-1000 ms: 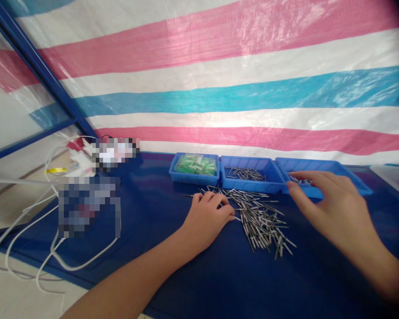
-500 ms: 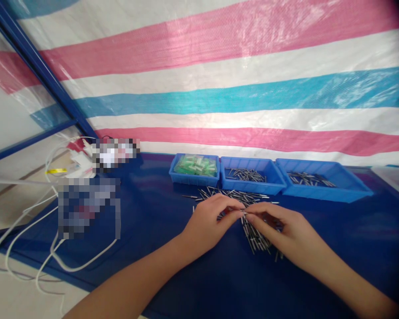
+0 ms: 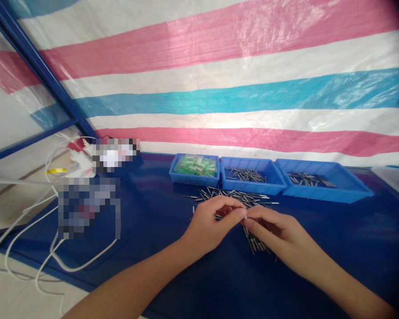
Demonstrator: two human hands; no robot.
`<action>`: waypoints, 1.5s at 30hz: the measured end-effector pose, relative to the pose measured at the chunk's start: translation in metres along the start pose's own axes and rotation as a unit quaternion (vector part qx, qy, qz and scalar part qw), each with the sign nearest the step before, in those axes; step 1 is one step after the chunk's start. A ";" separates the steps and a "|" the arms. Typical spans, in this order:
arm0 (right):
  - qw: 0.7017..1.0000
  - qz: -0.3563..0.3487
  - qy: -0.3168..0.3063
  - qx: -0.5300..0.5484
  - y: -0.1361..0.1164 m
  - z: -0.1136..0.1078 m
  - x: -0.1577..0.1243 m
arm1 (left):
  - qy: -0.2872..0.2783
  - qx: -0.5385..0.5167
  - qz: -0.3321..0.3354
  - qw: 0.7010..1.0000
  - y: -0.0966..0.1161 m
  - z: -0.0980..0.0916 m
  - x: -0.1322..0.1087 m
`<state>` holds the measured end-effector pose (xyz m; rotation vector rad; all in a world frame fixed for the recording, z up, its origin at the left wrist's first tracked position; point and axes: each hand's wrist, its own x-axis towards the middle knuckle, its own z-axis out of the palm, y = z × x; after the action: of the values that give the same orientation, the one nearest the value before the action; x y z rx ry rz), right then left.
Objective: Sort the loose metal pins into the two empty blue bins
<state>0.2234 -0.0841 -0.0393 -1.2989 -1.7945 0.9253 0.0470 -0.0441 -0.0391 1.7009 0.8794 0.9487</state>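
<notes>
My left hand [image 3: 216, 221] and my right hand [image 3: 279, 230] meet fingertip to fingertip, both closed in a pinch. Between them shows the tip of a small silvery metal piece [image 3: 245, 217]; the fingers hide most of it, so its full shape cannot be made out. Beneath and behind my hands lies a loose pile of thin metal rods [image 3: 232, 193], some with a thicker section. More of the pile spreads out below my right fingers, partly covered by them.
Three blue bins stand behind the pile: the left bin [image 3: 194, 179] holds green-and-clear packets [image 3: 196, 165], the middle bin [image 3: 256, 185] and right bin [image 3: 329, 192] hold metal rods. White cables [image 3: 83, 268] run over the left of the blue table [image 3: 173, 292]. Striped sheeting [image 3: 219, 102] hangs behind.
Both hands keep their pinch. My right hand has shifted slightly downward, and the fingertips have closed further over the small piece. The bins and pile look unchanged.
</notes>
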 end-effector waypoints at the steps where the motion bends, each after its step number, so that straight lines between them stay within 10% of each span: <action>1: 1.000 0.003 0.012 0.005 0.002 0.000 0.000 | 0.002 0.007 0.007 1.000 0.000 0.000 0.000; 18: 0.979 -0.044 0.172 -0.103 0.009 -0.026 0.000 | -0.058 0.192 0.101 0.974 0.001 -0.004 0.002; 23: 0.910 0.056 0.358 -0.204 0.029 -0.070 0.004 | -0.053 0.342 0.096 0.933 -0.005 -0.010 0.002; 31: 0.824 0.062 0.335 -0.453 0.060 -0.112 0.007 | -0.102 0.492 0.087 0.861 -0.011 -0.016 0.002; 39: 0.868 -0.061 0.294 -0.395 0.035 -0.071 0.011 | -0.086 0.506 0.108 0.851 -0.014 -0.015 0.004; 45: 0.955 -0.126 0.117 -0.241 0.022 -0.026 0.005 | -0.047 0.387 0.139 0.910 -0.008 -0.016 0.007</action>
<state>0.2548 -0.0701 -0.0449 -1.3538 -2.0019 0.1822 0.0353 -0.0296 -0.0418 2.5841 1.0443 0.7207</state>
